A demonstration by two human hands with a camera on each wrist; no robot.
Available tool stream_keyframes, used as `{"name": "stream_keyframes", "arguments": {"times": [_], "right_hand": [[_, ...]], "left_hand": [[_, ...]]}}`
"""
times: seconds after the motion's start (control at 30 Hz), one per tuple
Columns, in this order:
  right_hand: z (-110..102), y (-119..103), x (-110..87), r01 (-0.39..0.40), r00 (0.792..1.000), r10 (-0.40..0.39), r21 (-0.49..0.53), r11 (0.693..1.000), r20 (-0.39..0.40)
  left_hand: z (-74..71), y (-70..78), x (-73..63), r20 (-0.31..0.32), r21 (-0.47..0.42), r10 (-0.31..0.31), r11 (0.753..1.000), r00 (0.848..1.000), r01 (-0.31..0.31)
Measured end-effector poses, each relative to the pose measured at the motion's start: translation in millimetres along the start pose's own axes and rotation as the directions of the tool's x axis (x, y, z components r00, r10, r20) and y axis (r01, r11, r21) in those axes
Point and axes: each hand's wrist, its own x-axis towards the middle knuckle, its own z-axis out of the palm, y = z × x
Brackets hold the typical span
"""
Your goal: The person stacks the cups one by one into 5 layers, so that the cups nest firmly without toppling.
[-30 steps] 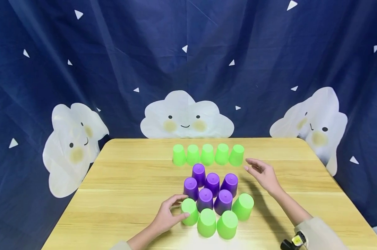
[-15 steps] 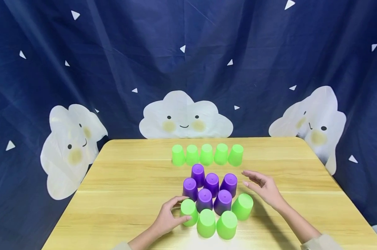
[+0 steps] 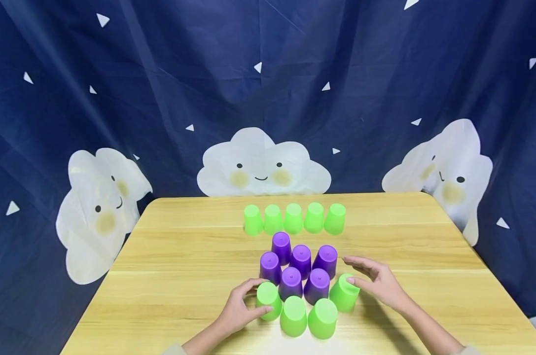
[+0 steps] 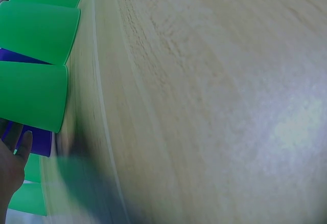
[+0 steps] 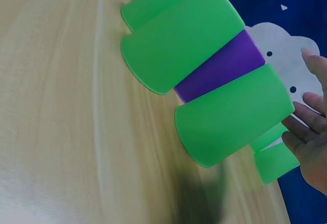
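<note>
My left hand (image 3: pixel 238 308) curls round the upside-down green cup (image 3: pixel 268 300) at the left of the front group, thumb in front and fingers behind. In the left wrist view that hand (image 4: pixel 11 165) shows at the lower left edge. Over the right-hand green cup (image 3: pixel 344 297), my right hand (image 3: pixel 380 282) hovers with its thumb close to the cup's top and its other fingers extended. The right wrist view shows these fingers (image 5: pixel 305 119) spread. Between the hands stand several upside-down purple cups (image 3: pixel 291 283) and two more green cups, one a front cup (image 3: pixel 293 319).
A row of several upside-down green cups (image 3: pixel 293 218) stands farther back on the wooden table (image 3: pixel 179 256). Behind the table hangs a dark blue curtain (image 3: pixel 170 74) with white cloud figures (image 3: pixel 263 148).
My right hand has come down and nearer, from beside the back row's right end to the front group's right-hand green cup. The left hand stays at its cup; the cups keep their places.
</note>
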Motion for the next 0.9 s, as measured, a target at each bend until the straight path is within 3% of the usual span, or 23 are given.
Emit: {"name": "stream_keyframes", "arguments": {"times": [0.33, 0.63, 0.9], "right_hand": [[-2.4, 4.1, -12.9, -0.068, 0.995, 0.066, 0.023, 0.997, 0.081], [-3.2, 13.3, -18.8, -0.082, 0.990, 0.073, 0.069, 0.994, 0.124], [2.3, 13.7, -19.2, -0.099, 0.988, 0.086, 0.100, 0.990, 0.130]], "left_hand": [[-4.1, 4.7, 2.9, 0.001, 0.010, -0.022, 1.000, 1.000, 0.022], [-13.5, 5.5, 7.4, -0.011, 0.062, 0.014, 0.998, 1.000, -0.013], [-25.5, 7.2, 15.6, -0.066, 0.073, -0.068, 0.995, 0.995, 0.073]]}}
